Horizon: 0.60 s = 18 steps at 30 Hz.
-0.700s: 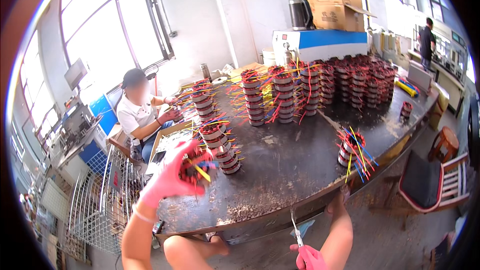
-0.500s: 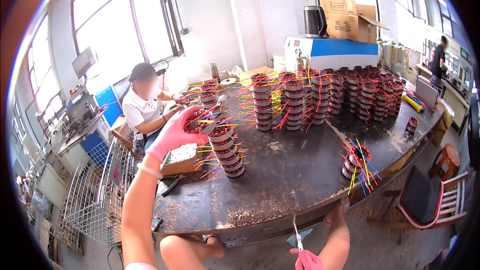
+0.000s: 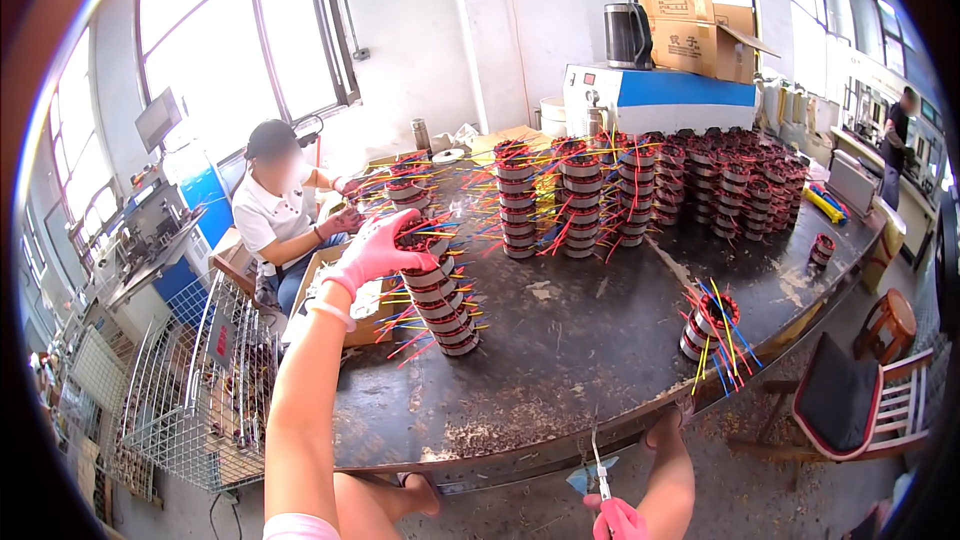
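Observation:
My left hand (image 3: 385, 252), in a pink glove, is closed around the top motor stator (image 3: 424, 238) of a leaning stack. The stator rests on, or just touches, the stack of stators (image 3: 445, 318) below it; the fingers hide which. Red, blue and yellow wires stick out from the stack's sides. Low in the view, by the table's front edge, my pink-gloved right hand (image 3: 620, 520) grips a slim tool (image 3: 602, 480) with a white handle and a thin metal tip. A short stator stack (image 3: 710, 325) with splayed wires stands at the table's right front.
Several taller stator stacks (image 3: 516, 205) line the back of the dark table (image 3: 560, 370). A lone small stator (image 3: 822, 250) sits at the right. Across the left corner, a co-worker (image 3: 275, 205) handles wires. A wire cage (image 3: 200, 390) stands left, a chair (image 3: 850, 400) right.
My left hand has lowered the stator from above the stack onto or against its top. My right hand still holds the slim tool, almost unmoved. The view has shifted slightly.

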Each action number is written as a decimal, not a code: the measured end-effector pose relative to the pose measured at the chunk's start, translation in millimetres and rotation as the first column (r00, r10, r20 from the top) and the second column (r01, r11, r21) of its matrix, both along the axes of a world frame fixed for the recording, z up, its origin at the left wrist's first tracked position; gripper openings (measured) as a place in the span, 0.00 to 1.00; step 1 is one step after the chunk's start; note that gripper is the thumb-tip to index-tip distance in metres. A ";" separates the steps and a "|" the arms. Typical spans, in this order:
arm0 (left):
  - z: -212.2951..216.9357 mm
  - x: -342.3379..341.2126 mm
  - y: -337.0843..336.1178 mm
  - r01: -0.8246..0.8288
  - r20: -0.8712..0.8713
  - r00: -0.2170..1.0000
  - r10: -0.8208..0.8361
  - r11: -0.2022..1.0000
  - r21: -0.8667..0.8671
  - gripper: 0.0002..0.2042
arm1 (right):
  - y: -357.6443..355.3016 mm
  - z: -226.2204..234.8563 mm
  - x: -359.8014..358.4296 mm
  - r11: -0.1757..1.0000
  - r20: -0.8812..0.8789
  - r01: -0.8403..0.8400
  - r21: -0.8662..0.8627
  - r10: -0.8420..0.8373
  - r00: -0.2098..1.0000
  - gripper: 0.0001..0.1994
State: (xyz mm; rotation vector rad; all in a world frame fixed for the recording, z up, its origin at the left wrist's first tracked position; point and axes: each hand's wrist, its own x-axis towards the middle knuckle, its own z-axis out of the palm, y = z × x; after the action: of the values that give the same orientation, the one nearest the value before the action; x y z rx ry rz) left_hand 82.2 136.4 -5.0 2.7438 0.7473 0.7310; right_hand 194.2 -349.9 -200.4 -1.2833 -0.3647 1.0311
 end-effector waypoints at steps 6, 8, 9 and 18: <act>0.9 -5.1 4.1 0.019 -0.040 0.999 -0.026 0.987 -0.158 0.48 | -2.3 -0.3 -1.7 0.999 -0.031 -0.009 0.044 0.010 0.999 0.15; -2.8 -9.0 7.2 0.042 -0.014 0.999 -0.047 0.972 -0.230 0.49 | -3.2 3.9 -4.9 0.999 -0.030 -0.011 0.037 0.013 0.999 0.15; 3.1 -9.6 0.7 0.018 -0.073 0.997 -0.032 0.985 -0.173 0.48 | -4.0 5.9 -5.4 1.000 -0.039 -0.007 0.031 0.008 0.999 0.15; -3.6 -17.7 -3.7 -0.048 -0.047 0.998 0.053 0.995 0.086 0.45 | -7.6 13.5 -16.6 0.999 -0.010 0.007 0.035 -0.007 1.000 0.18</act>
State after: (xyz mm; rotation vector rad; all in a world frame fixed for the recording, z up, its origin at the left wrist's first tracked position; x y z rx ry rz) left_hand 64.5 132.7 -8.5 2.8381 0.8170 0.7237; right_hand 177.5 -357.5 -186.9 -1.2468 -0.3690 1.0205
